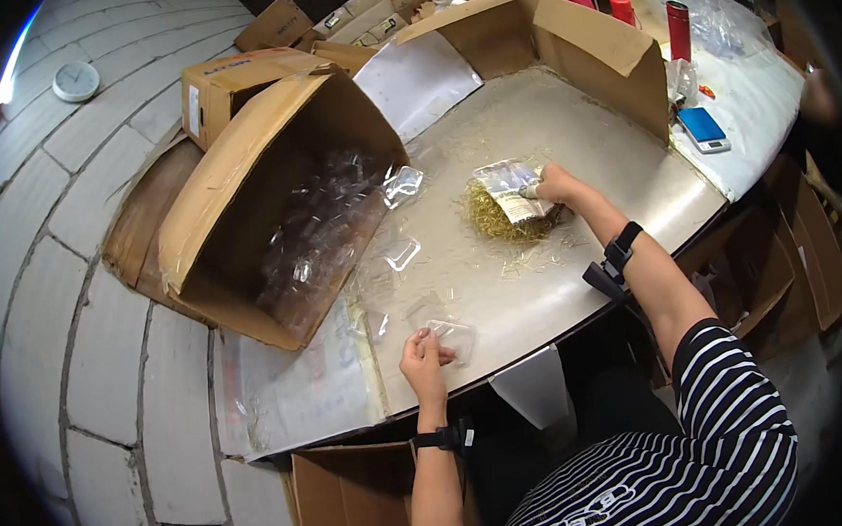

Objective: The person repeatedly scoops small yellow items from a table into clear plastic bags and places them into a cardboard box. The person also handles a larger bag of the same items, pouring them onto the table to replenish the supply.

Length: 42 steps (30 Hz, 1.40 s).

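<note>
My left hand is near the front edge of the table, its fingers closed on a small clear plastic box. Further right and farther away, my right hand grips a flat printed packet, whose surface is white and greyish with print. It lies over a heap of thin yellow-green strands, hiding part of the heap. Between my left hand and the big carton, more clear plastic pieces rest on the table.
A large open carton tipped on its side at the left holds many clear plastic pieces. Cardboard walls border the table's far side. To the right are a small blue-topped scale and a red cylinder. Loose strands lie scattered.
</note>
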Motion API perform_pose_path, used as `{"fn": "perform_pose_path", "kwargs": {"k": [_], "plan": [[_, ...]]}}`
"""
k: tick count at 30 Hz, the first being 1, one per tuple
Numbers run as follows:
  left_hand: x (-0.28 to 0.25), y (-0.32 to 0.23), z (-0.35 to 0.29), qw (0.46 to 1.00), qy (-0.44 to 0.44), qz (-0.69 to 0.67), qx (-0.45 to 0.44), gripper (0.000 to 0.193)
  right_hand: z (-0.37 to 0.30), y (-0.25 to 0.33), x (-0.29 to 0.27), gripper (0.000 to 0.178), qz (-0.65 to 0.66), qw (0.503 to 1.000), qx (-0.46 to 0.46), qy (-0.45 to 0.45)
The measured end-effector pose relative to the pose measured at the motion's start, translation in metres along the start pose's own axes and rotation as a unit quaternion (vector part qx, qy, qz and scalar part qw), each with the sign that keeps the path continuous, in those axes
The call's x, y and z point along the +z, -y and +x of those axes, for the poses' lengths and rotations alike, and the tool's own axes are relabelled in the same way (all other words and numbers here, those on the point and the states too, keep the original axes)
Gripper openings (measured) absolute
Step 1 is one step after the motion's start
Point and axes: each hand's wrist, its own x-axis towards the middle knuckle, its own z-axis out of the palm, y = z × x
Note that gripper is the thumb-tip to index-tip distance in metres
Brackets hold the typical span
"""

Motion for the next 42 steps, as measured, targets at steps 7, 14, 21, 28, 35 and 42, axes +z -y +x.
{"fn": "perform_pose_path", "kwargs": {"k": [7, 14, 21, 28, 35, 42], "plan": [[-0.009, 0.002, -0.008, 0.999, -0.002, -0.006, 0.038, 0.031, 0.004, 0.026, 0.014, 0.018, 0.357, 0.932, -0.051, -0.015], [-0.010, 0.003, -0.007, 0.999, -0.013, -0.017, 0.034, 0.030, 0.033, 0.032, 0.038, 0.009, 0.552, 0.831, -0.060, -0.033], [-0.004, -0.005, 0.000, 0.998, -0.024, -0.044, 0.025, 0.030, 0.056, 0.075, 0.050, 0.006, 0.562, 0.823, -0.072, -0.039], [-0.004, 0.003, -0.006, 0.998, -0.021, -0.054, 0.020, 0.029, 0.068, 0.072, 0.050, 0.007, 0.600, 0.794, -0.085, -0.043], [-0.008, 0.004, -0.006, 0.998, -0.037, -0.051, 0.011, 0.029, 0.081, 0.059, 0.030, 0.010, 0.591, 0.798, -0.069, -0.096], [-0.001, 0.001, -0.002, 0.999, -0.027, -0.030, 0.024, 0.029, 0.101, 0.031, -0.033, 0.012, 0.511, 0.842, -0.126, -0.119]]}}
